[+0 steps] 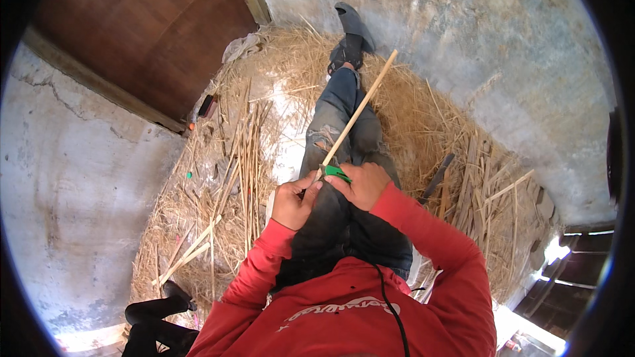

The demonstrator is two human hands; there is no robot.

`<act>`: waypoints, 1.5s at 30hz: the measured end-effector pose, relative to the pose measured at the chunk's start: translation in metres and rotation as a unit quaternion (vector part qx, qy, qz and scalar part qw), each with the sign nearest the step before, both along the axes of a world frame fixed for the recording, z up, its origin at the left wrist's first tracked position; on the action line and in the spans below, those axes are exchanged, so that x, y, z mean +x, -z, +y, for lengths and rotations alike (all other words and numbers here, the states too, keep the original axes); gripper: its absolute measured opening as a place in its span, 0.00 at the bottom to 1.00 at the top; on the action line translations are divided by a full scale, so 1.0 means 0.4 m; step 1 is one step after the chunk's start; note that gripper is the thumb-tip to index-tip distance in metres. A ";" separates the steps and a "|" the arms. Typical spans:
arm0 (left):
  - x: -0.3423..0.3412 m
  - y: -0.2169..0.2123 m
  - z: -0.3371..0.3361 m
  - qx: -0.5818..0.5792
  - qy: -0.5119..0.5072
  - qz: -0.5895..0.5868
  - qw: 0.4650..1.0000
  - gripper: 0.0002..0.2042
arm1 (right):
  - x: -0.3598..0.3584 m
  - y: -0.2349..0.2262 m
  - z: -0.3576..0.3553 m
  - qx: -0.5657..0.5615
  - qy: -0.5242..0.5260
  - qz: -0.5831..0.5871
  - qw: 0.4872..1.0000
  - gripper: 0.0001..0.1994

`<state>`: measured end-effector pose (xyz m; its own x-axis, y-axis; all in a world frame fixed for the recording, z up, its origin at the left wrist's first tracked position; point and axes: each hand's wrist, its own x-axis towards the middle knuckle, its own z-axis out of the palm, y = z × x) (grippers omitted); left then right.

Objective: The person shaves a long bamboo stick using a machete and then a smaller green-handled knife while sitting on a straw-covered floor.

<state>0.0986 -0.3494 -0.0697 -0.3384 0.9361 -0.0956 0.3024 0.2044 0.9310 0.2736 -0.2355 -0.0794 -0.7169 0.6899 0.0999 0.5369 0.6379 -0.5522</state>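
My left hand (297,203) pinches the near end of a pale wooden stick (360,107), just above my thighs. From there the stick slants up and away over my outstretched legs (334,109). A green-handled cutter knife (338,172) is gripped in my right hand (365,185), thumb pressed along it. Its blade end lies against the stick, close to my left fingertips. The two hands are almost touching. Fingers hide much of the blade, so how deep it sits in the wood cannot be seen.
Straw and shavings (403,106) cover the floor. Long thin strips (248,158) lie left of my legs, with split sticks (192,251) nearer. More slats (473,172) and a dark bar (438,177) lie right. Walls (503,46) enclose the corner. Dark-clad bent limbs (155,314) show lower left.
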 end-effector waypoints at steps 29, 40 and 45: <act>0.026 0.005 0.011 0.041 -0.044 0.012 0.998 0.15 | -0.007 -0.022 -0.004 -0.049 0.007 0.053 0.997 0.24; 0.006 -0.015 -0.166 0.028 0.023 0.155 0.987 0.08 | 0.319 0.268 0.453 0.031 0.335 0.067 0.939 0.17; -0.106 0.009 -0.260 -0.015 -0.077 0.077 0.994 0.08 | 0.598 0.197 0.596 -0.071 0.485 0.099 0.866 0.30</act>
<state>0.0563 -0.4535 -0.0735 -0.4903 0.8696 -0.0589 0.4036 0.2864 0.8689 0.5126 0.0030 -0.1582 0.2287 0.9733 0.0190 0.6677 -0.1427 -0.7306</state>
